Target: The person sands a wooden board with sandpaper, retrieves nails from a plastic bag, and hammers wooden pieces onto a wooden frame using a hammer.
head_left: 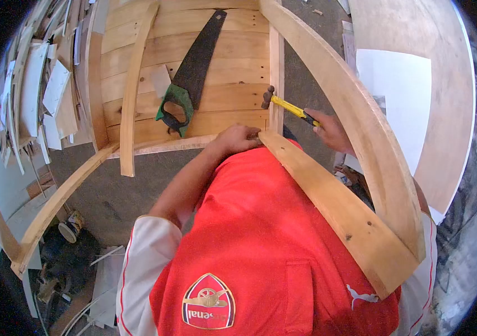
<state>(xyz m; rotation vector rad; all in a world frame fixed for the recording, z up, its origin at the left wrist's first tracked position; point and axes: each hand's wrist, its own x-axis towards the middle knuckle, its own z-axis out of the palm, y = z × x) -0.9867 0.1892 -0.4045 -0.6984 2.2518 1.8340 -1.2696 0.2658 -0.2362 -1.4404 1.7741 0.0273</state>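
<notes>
A hammer (291,107) with a yellow and black handle is held in my right hand (332,132), its dark head over the right edge of the wooden frame (276,67). My left hand (239,139) rests at the frame's near corner, fingers bent together beside the narrow end of a tapered board (339,210); what they grip is too small to make out. That board slants down to the right across my red shirt. A handsaw (199,61) with a green handle lies on the planks, left of the hammer.
A curved wooden beam (350,89) arcs past my right arm. Another curved piece (62,196) extends at the lower left. Stacked offcuts (34,84) stand at the left. A loose strip (132,101) lies across the planks. A white sheet (401,101) is at the right.
</notes>
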